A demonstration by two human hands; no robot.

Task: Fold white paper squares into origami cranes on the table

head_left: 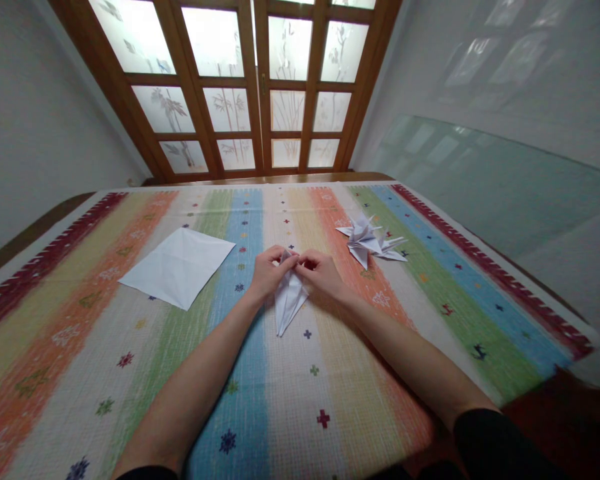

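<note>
The person's left hand point(268, 272) and right hand point(324, 272), pinched closed at the centre, hold the twelve-o'clock end of a folded paper point(289, 300), seemingly to steady its creases; a flat sheet point(181, 267) lies at nine o'clock, spiky folded pieces point(364, 235) at two, probably leaving working room.

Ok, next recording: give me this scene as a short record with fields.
Left hand: pinching the upper part of the folded paper
Right hand: fingertips at the same upper part, close to the left hand's
Work piece: white folded paper, narrow point toward the wearer
Left of hands: white paper sheet, spread out
Right of hands: pointed paper shapes, clustered; count unclear
Surface: striped tablecloth
Background: wood-framed doors with patterned panes
</note>
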